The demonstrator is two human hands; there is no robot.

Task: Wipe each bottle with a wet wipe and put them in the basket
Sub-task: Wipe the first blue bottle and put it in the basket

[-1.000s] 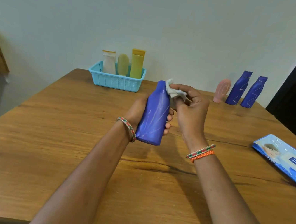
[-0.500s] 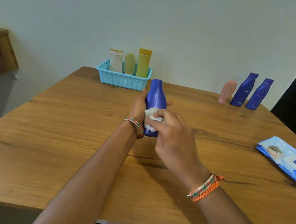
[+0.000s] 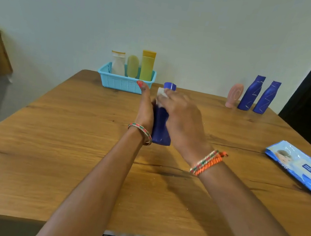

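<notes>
The left hand [image 3: 145, 109] grips the blue bottle [image 3: 161, 127] upright so it stays steady while the right hand [image 3: 181, 118] pinches the wet wipe [image 3: 162, 92] near its cap.

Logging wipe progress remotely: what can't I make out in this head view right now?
- Blue bottle: its right side is hidden behind the right hand.
- Wet wipe: mostly covered by that hand, motion-blurred.
- Left hand fingers: behind the bottle.
- Wipes pack: cut off by the right edge.
</notes>
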